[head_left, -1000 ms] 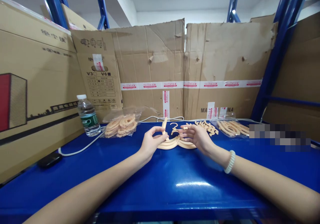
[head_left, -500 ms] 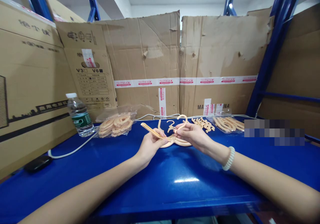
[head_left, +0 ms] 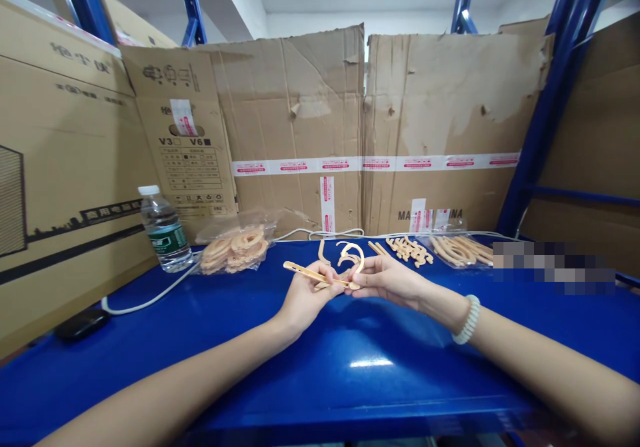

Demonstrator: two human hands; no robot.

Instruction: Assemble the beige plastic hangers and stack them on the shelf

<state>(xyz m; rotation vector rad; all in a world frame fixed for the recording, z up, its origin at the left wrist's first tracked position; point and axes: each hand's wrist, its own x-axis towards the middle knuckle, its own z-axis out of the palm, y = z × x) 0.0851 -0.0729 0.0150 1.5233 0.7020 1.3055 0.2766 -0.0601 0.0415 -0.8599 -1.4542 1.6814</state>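
My left hand (head_left: pixel 306 299) is closed round a long, pale wood-coloured hanger arm (head_left: pixel 300 271) with a slot along it. My right hand (head_left: pixel 395 279) pinches a curved hanger hook (head_left: pixel 361 260) of the same colour by its lower end. The hook's base meets the arm's inner end between my fingertips; whether they are joined I cannot tell. Just behind lie a loose curved piece (head_left: pixel 323 252) and another hook-shaped piece, partly hidden by the held hook. My fingers cover whatever else lies under them.
On the blue table (head_left: pixel 320 367) are a bag of ring-shaped pieces (head_left: pixel 235 250), a pile of small hooks (head_left: pixel 410 250) and a bag of curved arms (head_left: pixel 460 248). A water bottle (head_left: pixel 164 234), white cable (head_left: pixel 150 304) and black object (head_left: pixel 83 324) are left. Cardboard (head_left: pixel 295 120) walls the back.
My right hand has lowered the hook and turned it, bringing its base to the arm in my left hand. The arm has tilted flatter. The view has shifted slightly.
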